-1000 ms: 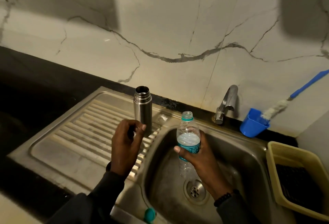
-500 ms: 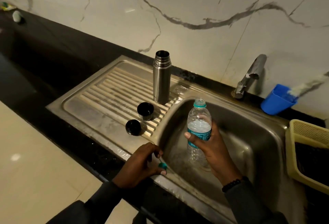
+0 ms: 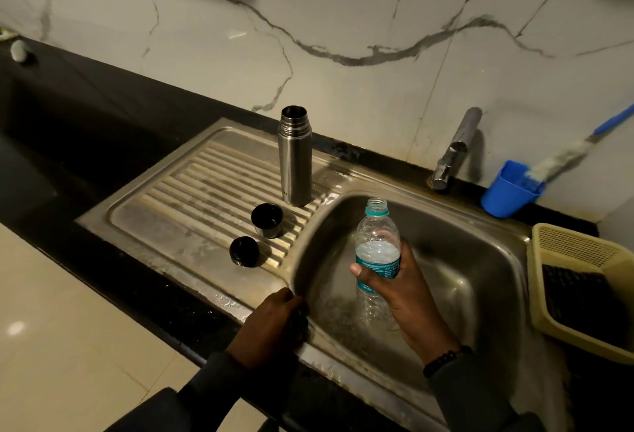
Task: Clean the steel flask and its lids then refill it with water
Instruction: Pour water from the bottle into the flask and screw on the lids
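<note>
A small pale object [image 3: 19, 51] lies at the far left of the dark desk [image 3: 85, 112], against the marble-patterned wall [image 3: 343, 20]. On the ribbed drainboard [image 3: 192, 188] the steel flask [image 3: 295, 156] stands upright with its mouth uncovered; just in front of it sit two black lids, a cup lid [image 3: 267, 220] and, nearer the desk edge, a stopper lid [image 3: 244, 251], both apart from the flask. The left hand [image 3: 274, 323] rests on the front rim of the sink [image 3: 480, 280], fingers curled over something teal that is mostly hidden, so what its grip contains cannot be told. Over the basin the right hand [image 3: 401, 291] wraps its grip around an uncapped plastic bottle [image 3: 377, 253], partly filled and held upright. Behind stands the tap [image 3: 454, 150]. Right of it a blue cup [image 3: 509, 190] holds a blue-handled brush [image 3: 569, 154], and a yellow basket [image 3: 583, 250] sits at the sink's right edge.
</note>
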A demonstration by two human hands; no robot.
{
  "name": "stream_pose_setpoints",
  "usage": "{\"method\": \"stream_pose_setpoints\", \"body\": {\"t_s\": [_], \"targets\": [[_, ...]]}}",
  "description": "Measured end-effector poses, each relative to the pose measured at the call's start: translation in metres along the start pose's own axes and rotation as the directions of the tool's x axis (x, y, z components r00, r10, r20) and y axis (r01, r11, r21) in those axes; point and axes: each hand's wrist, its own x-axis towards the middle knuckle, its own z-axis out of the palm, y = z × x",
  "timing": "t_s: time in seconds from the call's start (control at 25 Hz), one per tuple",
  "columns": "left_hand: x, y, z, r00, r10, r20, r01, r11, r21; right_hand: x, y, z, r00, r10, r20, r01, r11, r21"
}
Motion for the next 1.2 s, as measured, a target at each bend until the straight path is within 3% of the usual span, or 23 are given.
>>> {"method": "stream_pose_setpoints", "body": {"t_s": [0.08,0.2,0.36,0.52,0.68,0.8,1.2], "targets": [[0.004,0.005,-0.005,1.000,-0.015,-0.010,0.014,0.997,-0.080,0.001,-0.003,-0.001,1.000,-0.015,-0.003,0.015,1.000,0.003],[0.014,0.014,-0.023,0.991,-0.083,-0.106,0.037,0.925,-0.377,0.002,-0.007,-0.004,0.999,-0.032,-0.030,0.033,0.999,0.006],[0.042,0.049,-0.064,0.968,-0.199,-0.155,-0.023,0.545,-0.838,0.006,-0.012,-0.009,0.996,-0.061,-0.065,0.059,0.998,-0.035],[0.072,0.085,-0.102,0.956,-0.206,-0.210,-0.146,0.287,-0.947,0.008,-0.020,-0.012,0.995,-0.074,-0.070,0.067,0.993,-0.094],[0.096,0.120,-0.120,0.952,-0.165,-0.260,-0.239,0.133,-0.962,0.015,-0.025,-0.008,0.989,-0.125,-0.080,0.106,0.973,-0.207],[0.110,0.132,-0.122,0.945,-0.149,-0.292,-0.273,0.133,-0.953,0.021,-0.030,-0.006,0.978,-0.167,-0.127,0.131,0.959,-0.250],[0.129,0.136,-0.114,0.943,-0.042,-0.329,-0.292,0.366,-0.884,0.025,-0.028,-0.024,0.917,-0.286,-0.280,0.092,0.832,-0.547]]}}
